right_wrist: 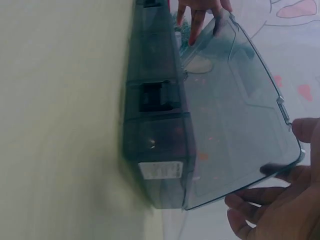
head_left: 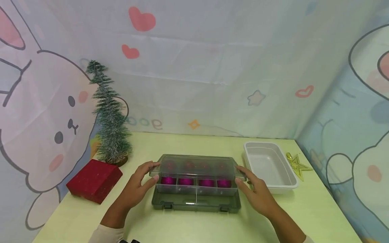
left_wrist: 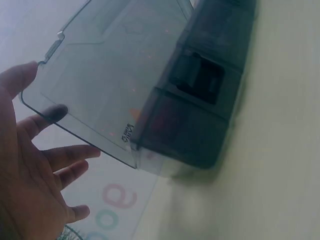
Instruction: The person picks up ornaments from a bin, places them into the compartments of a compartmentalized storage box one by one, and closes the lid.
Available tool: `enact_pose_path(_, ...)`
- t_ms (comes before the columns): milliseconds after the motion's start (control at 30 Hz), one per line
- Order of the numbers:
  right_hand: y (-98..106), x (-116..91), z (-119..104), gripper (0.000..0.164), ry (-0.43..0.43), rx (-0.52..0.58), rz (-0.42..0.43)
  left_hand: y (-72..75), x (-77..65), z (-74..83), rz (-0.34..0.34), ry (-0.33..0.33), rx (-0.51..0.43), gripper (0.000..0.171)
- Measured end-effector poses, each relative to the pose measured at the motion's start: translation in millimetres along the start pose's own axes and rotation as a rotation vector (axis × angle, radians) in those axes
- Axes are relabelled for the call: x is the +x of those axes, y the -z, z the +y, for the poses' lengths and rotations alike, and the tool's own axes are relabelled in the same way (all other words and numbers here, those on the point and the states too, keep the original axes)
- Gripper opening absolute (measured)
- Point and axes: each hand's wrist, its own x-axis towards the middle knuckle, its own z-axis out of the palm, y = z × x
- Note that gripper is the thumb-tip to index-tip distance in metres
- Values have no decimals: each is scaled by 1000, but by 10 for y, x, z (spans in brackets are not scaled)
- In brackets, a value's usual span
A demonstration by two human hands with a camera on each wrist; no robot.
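Note:
A smoky clear plastic compartment box (head_left: 173,200) sits on the table in front of me, its hinged lid (head_left: 196,163) tilted partway up. In its back row of compartments are several shiny magenta balls (head_left: 186,181); a divider splits the front section. My left hand (head_left: 133,190) pinches the left corner of the lid between thumb and fingers. At the right corner, my right hand (head_left: 258,195) pinches the lid in the same way. Both wrist views show the raised lid (left_wrist: 95,95) from the front, above the box's dark latches (right_wrist: 157,96).
Left of the box, a small frosted Christmas tree (head_left: 110,131) stands behind a dark red box (head_left: 92,179). On the right is a white plastic tray (head_left: 247,158), with a yellow-gold star ornament (head_left: 297,165) beside it. A printed cloth backdrop (head_left: 209,67) closes off the table's back.

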Motion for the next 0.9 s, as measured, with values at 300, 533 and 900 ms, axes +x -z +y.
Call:
enact_pose_path(300, -4, -116, 200, 51, 103, 7, -57, 13, -183, -174, -78, -22, -23, 53)
enact_pose_path(533, -27, -136, 330, 53, 111, -11, -90, -47, -189, -289, -95, -94, 8, 57)
enact_pose_path(900, -97, -207, 392, 52, 110, -66, -115, -58, -219, -323, -125, -112, 62, 53)
